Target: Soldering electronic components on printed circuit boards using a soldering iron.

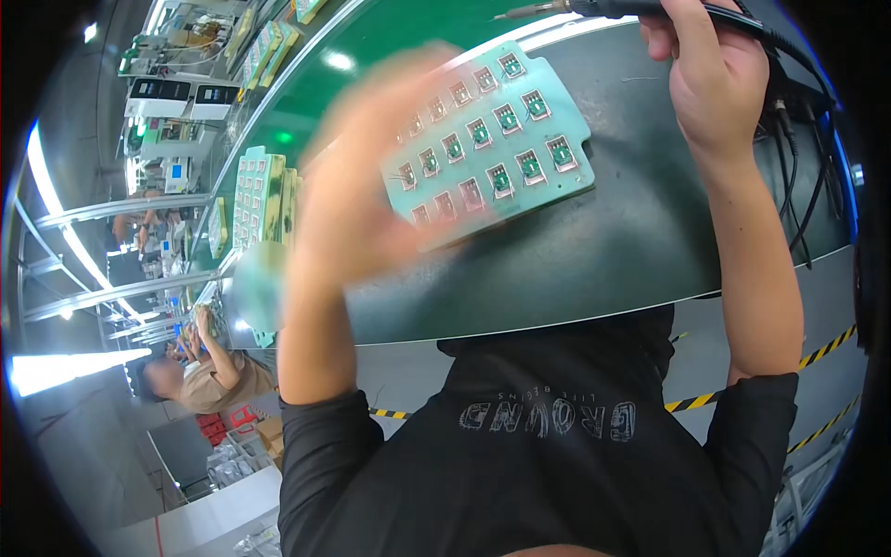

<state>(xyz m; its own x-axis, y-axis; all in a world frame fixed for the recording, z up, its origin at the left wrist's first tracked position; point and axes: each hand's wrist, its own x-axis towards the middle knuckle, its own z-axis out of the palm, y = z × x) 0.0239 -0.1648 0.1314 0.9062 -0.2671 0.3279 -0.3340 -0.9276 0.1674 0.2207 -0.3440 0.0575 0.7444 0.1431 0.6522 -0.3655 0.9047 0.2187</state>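
Observation:
My right hand (719,79) is closed around the dark handle of a soldering iron (599,7), whose metal tip points left above the bench's far edge. A pale green tray (534,82) lies tilted on the dark bench, with small green circuit boards (506,118) in rows of its square pockets. My left hand (357,176) is smeared by motion over the tray's left end and hides part of it. Its thumb and fingers spread toward the tray's near and far edges. Whether they touch it, I cannot tell.
Stacked pale green trays (251,200) stand left along the green conveyor (371,37). Near my left forearm is a blurred pale green shape (260,283). Black cables (789,139) hang at the bench's right. A co-worker (213,376) sits farther left. The dark bench top (594,260) extends toward me.

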